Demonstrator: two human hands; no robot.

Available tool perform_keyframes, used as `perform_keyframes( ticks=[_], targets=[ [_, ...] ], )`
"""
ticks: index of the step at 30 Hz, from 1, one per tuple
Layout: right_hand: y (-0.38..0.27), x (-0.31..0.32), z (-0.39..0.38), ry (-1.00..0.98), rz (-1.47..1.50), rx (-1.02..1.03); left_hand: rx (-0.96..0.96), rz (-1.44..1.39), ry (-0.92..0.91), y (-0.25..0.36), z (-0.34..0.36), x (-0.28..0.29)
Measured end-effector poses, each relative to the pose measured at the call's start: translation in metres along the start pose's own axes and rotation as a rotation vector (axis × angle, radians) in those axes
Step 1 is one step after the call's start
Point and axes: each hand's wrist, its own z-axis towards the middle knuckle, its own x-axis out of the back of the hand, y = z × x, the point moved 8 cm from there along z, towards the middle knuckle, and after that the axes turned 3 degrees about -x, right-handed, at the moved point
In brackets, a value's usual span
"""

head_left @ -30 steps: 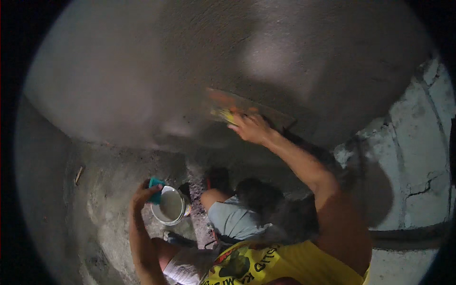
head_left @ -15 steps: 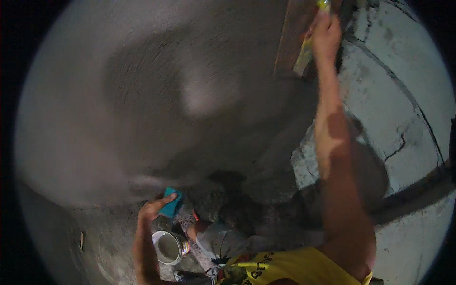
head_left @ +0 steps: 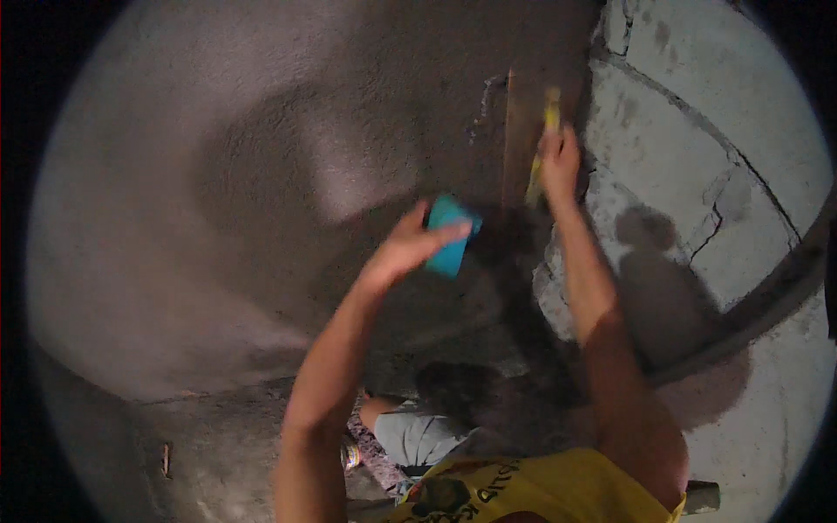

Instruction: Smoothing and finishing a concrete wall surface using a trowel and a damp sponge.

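My left hand is raised in front of the wet grey plaster wall and closed round a teal block, thumb across its face. Whether the block is a sponge I cannot tell. In my right hand is the yellow handle of a plastering float. The float's long brown board lies along the plaster close to its right edge, with a rough streak of plaster beside it. Motion blurs the hand and handle a little.
Pale, cracked bare wall borders the plaster on the right. Below, a bucket is mostly hidden behind my left forearm. A small stick lies on the rough floor at the lower left. Shadows of my arms fall across the wall.
My left hand has risen with the teal block from low by the bucket, up and right to the plaster. My right hand and the float have come down and slightly left.
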Motion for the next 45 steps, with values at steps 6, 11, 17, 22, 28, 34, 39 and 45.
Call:
perform_keyframes(
  ticks=[6, 11, 17, 22, 28, 34, 39, 45],
  targets=[
    [-0.122, 0.007, 0.055, 0.086, 0.076, 0.163, 0.583, 0.042, -0.073, -0.208, -0.112, 0.015],
    [0.050, -0.017, -0.097, 0.216, -0.180, 0.175, 0.632, -0.042, -0.122, -0.284, -0.139, 0.033],
    [0.173, -0.025, -0.219, -0.083, -0.145, -0.380, 0.056, 0.198, -0.070, -0.088, -0.002, -0.009],
    [0.092, -0.012, -0.135, 0.025, -0.055, -0.172, -0.298, -0.153, 0.199, 0.039, 0.052, -0.023],
    [-0.095, 0.009, 0.067, 0.015, -0.014, 0.079, 0.322, -0.230, 0.061, -0.221, -0.056, -0.008],
    [0.050, 0.023, -0.030, 0.338, -0.521, 0.413, 0.731, -0.570, 0.237, -0.364, -0.182, 0.061],
    [0.126, -0.005, -0.123, -0.051, -0.012, -0.334, 0.662, -0.854, 0.356, -0.336, -0.227, 0.097],
    [-0.135, 0.016, 0.083, 0.110, -0.080, 0.280, 0.653, -0.666, 0.318, -0.335, -0.212, 0.098]
  ],
)
